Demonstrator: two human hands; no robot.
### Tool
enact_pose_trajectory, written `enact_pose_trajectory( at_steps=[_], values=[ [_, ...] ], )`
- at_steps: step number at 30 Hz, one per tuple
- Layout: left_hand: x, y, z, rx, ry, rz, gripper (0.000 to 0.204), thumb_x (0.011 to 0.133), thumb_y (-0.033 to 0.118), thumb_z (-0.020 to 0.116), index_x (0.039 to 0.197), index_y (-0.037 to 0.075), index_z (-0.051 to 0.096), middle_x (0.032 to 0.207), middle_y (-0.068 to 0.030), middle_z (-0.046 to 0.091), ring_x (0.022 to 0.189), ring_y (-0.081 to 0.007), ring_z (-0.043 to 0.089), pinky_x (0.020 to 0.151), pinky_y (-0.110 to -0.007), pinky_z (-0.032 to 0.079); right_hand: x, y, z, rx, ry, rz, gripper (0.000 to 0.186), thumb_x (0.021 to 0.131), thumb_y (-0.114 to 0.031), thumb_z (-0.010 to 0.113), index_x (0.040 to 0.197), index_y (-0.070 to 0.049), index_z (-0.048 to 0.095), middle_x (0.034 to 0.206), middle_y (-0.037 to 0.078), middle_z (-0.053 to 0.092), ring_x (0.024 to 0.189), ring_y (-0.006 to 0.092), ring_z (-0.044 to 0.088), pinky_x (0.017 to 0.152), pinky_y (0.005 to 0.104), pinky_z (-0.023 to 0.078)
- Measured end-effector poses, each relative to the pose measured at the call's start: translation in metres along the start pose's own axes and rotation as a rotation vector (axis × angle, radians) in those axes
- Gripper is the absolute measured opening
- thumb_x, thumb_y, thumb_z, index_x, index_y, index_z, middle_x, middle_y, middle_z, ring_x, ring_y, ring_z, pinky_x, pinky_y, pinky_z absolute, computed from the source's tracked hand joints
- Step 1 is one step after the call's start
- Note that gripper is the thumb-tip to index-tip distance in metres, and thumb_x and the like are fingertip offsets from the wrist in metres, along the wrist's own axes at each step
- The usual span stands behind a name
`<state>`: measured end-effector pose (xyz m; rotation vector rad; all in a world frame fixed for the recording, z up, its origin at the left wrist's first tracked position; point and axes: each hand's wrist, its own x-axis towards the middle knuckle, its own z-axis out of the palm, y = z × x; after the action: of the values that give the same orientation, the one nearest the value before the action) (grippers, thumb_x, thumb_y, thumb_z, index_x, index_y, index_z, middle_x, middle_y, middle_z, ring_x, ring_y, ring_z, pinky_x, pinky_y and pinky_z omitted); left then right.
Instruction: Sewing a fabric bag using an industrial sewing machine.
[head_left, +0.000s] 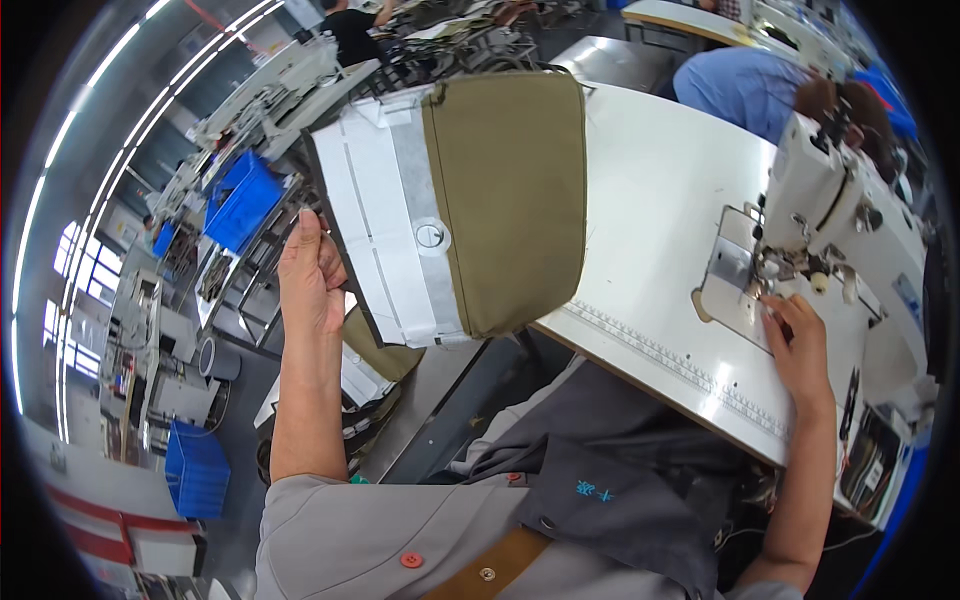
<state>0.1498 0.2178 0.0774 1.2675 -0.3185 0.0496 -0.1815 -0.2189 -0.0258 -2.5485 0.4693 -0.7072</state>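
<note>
My left hand (313,275) grips the left edge of an olive-green fabric panel (515,200) and holds it up over the left end of the sewing table. White backing strips (375,220) run along the panel's left part, with a small round metal snap on them. My right hand (797,345) is at the sewing machine (835,200), thumb and fingers pinched together beside the presser foot. Whatever is between those fingertips is too small to make out. A metal needle plate (735,280) lies under the machine head, just left of my right hand.
A printed ruler scale (680,365) runs along the front edge of the white tabletop (650,200). More olive and white pieces (375,365) lie low at the left. A person in blue (735,90) bends behind the machine. Blue bins (240,200) stand further left.
</note>
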Motion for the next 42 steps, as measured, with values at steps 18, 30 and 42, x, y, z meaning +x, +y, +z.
enact_pose_trajectory(
  at_steps=[18,30,42],
  values=[
    [-0.013,-0.046,-0.263,0.172,0.575,-0.229,0.039,0.098,0.042,0.075,0.101,0.004,0.070,0.062,0.0090,0.035,0.049,-0.0040,0.026,0.046,-0.024,0.022,0.008,0.044,0.004,-0.062,-0.059,0.008,0.027,0.107,-0.008,0.056,0.131,-0.001,0.068,0.087,0.003,0.047,0.079,0.0127,0.045,0.073,0.0266,0.040],
    [0.013,-0.088,-0.301,-0.009,0.697,-0.270,0.036,0.103,0.040,0.068,0.096,0.005,0.062,0.068,0.0046,0.044,0.053,-0.0056,0.033,0.048,-0.024,0.028,0.005,0.050,-0.002,-0.099,-0.113,0.048,0.031,0.109,-0.012,0.055,0.136,-0.004,0.067,0.089,0.000,0.046,0.080,0.0105,0.043,0.073,0.0239,0.037],
    [0.024,-0.084,-0.283,0.951,0.005,-0.031,0.029,0.099,0.031,0.074,0.111,0.004,0.075,0.100,-0.0028,0.070,0.095,-0.0147,0.062,0.087,-0.029,0.049,0.003,0.050,-0.003,-0.125,-0.114,0.062,0.032,0.109,-0.011,0.055,0.138,-0.005,0.066,0.089,0.000,0.043,0.079,0.0109,0.041,0.074,0.0241,0.038]
  ],
)
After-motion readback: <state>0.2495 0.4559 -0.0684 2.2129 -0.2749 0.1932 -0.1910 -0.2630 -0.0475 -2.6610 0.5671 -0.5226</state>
